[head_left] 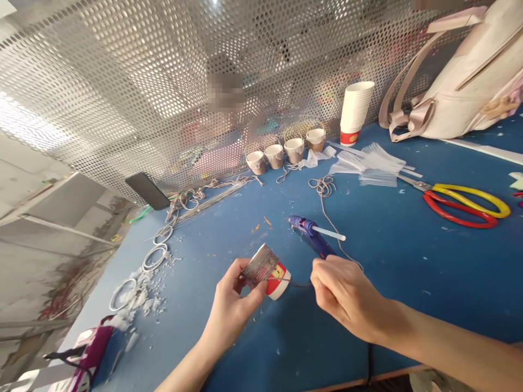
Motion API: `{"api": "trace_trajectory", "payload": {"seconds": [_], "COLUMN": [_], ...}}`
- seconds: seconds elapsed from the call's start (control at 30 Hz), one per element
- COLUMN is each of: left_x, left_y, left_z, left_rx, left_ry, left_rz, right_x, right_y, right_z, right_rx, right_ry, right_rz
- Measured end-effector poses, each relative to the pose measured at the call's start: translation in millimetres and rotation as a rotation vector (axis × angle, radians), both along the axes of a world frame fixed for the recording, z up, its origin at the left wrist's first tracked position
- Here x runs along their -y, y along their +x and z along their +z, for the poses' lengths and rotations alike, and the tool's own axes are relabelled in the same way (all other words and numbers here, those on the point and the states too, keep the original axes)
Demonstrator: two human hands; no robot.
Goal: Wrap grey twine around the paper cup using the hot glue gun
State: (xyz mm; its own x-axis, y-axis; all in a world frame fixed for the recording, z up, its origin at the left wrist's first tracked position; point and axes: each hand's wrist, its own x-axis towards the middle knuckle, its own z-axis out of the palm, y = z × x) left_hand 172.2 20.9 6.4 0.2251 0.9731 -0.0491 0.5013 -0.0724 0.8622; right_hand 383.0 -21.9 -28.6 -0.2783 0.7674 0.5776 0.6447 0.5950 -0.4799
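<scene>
My left hand (239, 296) grips a small paper cup (279, 282), tilted on its side above the table. Grey-brown cord is wound round much of it; red and white paper shows at the other end. From the cup a length of cord (300, 284) runs to my right hand (347, 294), whose fingers are closed on it. Just behind that hand lies a blue glue gun (312, 235) with a white glue stick out of its back. A loose coil of cord (322, 186) rests farther off, its strand trailing toward my right hand.
Several cord-wrapped cups (274, 157) line the perforated metal screen (171, 81). A cup stack (356, 111), white strips (371, 163), scissors (466, 204) and a bag (461, 87) are at the right. Toward the left are a phone (147, 190), white rings (155, 257), scraps and a purple power strip (92, 354).
</scene>
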Motion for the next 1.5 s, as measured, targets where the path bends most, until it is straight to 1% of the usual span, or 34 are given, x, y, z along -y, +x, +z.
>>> {"api": "trace_trajectory", "payload": {"seconds": [0.1,0.17,0.2,0.33,0.4,0.43,0.5,0.67,0.73,0.83,1.03,1.13,1.33,1.5], "left_x": [-4.4,-6.6,-7.3,-7.7,-7.5,-7.4,-7.3,-5.9,-5.0,-3.7,-0.9,-0.4,-0.6,-1.0], "left_y": [-2.0,-3.1,-3.4,-4.0,-4.2,-4.3,-4.3,-2.0,-0.9,-0.2,-0.8,-0.2,1.1,1.0], "left_z": [-2.9,-5.1,-6.2,-9.2,-10.3,-10.8,-11.3,-10.0,-9.3,-9.5,-10.7,-9.6,-4.9,-2.5], "left_rx": [0.009,0.023,0.031,0.042,0.025,0.017,0.009,0.012,0.027,0.049,0.014,0.000,0.016,0.037], "left_ry": [-0.017,-0.028,-0.035,-0.043,-0.034,-0.032,-0.036,-0.057,-0.074,-0.080,-0.071,-0.074,-0.083,-0.088], "left_rz": [0.004,0.003,0.000,-0.010,-0.014,-0.020,-0.038,-0.088,-0.103,-0.120,-0.137,-0.143,-0.152,-0.149], "right_x": [7.3,9.2,8.6,-2.1,-8.2,-10.3,-12.4,-11.5,-12.4,-16.2,-23.9,-25.4,-25.8,-25.4], "right_y": [1.1,1.5,1.8,1.3,-1.0,-2.6,-5.7,-10.6,-12.9,-18.1,-28.2,-30.0,-31.3,-31.2], "right_z": [-2.1,-3.5,-3.9,-4.8,-5.5,-5.8,-5.8,-3.7,-3.9,-5.5,-9.1,-8.2,-8.7,-10.7], "right_rx": [0.110,0.131,0.106,-0.097,-0.167,-0.189,-0.214,-0.181,-0.146,-0.105,-0.011,-0.070,-0.283,-0.350], "right_ry": [0.023,-0.040,-0.096,-0.324,-0.399,-0.412,-0.384,-0.211,-0.151,-0.103,-0.015,-0.056,-0.240,-0.304], "right_rz": [0.177,0.223,0.212,0.089,0.058,0.058,0.080,0.153,0.145,0.115,0.040,0.025,0.043,0.045]}}
